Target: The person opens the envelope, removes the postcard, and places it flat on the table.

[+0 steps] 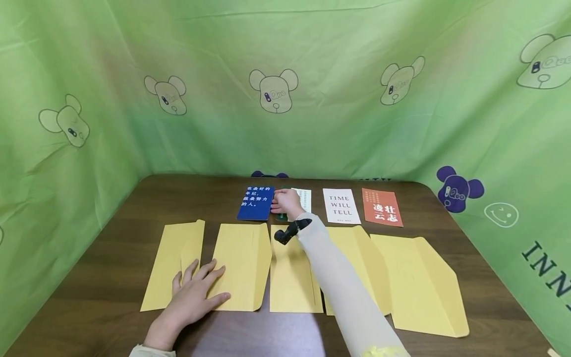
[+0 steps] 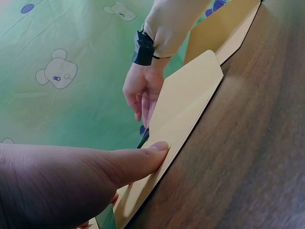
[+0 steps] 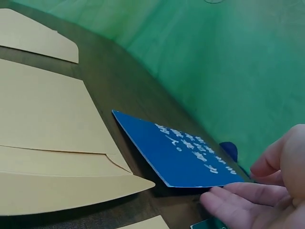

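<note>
At the back of the table, my right hand [image 1: 287,202] grips the right edge of a blue card [image 1: 256,203] with white writing. In the right wrist view its fingers [image 3: 238,200] meet the card's edge, with dark shadow beneath the card. The same hand partly covers a green and white card [image 1: 305,199]. My left hand [image 1: 191,297] rests with spread fingers across two yellow envelopes, the far-left one [image 1: 165,263] and the one beside it [image 1: 236,263]. The left thumb [image 2: 152,155] presses on the second envelope's lower left corner.
More yellow envelopes lie rightward: one in the middle [image 1: 290,282], one partly under the right sleeve [image 1: 357,258], one at far right [image 1: 419,282]. Behind them lie a white card [image 1: 341,206] and a red card [image 1: 382,207]. Green cloth [image 1: 214,134] borders the table's back and sides.
</note>
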### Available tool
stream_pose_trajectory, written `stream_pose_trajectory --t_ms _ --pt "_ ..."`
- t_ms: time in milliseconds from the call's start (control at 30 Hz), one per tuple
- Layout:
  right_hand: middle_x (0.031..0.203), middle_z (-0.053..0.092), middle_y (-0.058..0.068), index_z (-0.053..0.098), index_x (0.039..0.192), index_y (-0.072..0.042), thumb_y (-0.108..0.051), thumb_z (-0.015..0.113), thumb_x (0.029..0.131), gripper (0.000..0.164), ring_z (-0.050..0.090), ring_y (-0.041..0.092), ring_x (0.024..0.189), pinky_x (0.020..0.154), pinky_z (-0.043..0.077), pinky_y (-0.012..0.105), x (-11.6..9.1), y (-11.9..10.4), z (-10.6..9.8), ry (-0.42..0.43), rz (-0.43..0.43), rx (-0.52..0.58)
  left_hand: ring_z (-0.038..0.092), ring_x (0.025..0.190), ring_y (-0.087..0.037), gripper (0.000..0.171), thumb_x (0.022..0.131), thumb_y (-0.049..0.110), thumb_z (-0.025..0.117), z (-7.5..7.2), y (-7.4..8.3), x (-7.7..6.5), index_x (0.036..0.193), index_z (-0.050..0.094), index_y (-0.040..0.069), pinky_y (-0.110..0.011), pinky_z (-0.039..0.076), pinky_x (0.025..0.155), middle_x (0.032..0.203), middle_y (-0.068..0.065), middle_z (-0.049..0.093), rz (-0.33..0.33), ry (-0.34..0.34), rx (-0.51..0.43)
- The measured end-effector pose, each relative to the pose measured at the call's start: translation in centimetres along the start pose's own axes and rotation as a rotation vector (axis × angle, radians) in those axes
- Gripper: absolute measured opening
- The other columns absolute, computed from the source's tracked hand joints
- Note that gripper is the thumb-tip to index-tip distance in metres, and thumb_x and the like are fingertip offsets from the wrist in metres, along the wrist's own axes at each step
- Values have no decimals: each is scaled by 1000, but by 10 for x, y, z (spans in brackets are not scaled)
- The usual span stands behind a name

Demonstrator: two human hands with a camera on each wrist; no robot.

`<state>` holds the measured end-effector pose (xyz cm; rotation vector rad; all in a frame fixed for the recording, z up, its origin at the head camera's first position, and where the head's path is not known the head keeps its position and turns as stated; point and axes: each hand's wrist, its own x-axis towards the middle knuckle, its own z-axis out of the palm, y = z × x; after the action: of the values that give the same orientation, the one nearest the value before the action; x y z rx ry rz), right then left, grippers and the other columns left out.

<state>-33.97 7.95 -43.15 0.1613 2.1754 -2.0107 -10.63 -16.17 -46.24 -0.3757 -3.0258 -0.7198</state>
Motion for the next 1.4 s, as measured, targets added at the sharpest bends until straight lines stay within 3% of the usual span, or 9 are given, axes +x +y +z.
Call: stream_pose_trajectory --t_ms 200,700,1033,1400 --pt "124 62 30 50 140 7 -4 45 99 43 66 41 106 74 59 39 -3 -3 -4 -33 -15 -30 22 142 -50 63 88 49 69 0 0 0 138 60 12 -75 12 102 149 -12 46 6 3 9" --pt "127 60 30 46 144 4 -5 47 100 45 64 41 111 83 57 40 -6 -4 -13 -66 -39 -9 24 142 -47 61 87 49 70 1 -2 -1 135 62 13 -73 11 103 147 -10 48 31 32 31" --pt "128 56 30 37 148 3 -3 47 102 48 58 46 116 87 55 44 -23 -16 0 -135 -56 68 29 139 -46 55 84 47 74 2 -3 2 128 67 14 -73 11 102 142 -8 53 80 145 18" --pt "120 61 26 45 138 6 -1 55 97 44 62 41 106 81 57 42 -43 -13 26 -242 -84 -88 23 141 -46 58 87 35 75 -9 -14 -2 139 58 13 -73 9 101 147 -12 48 81 253 -25"
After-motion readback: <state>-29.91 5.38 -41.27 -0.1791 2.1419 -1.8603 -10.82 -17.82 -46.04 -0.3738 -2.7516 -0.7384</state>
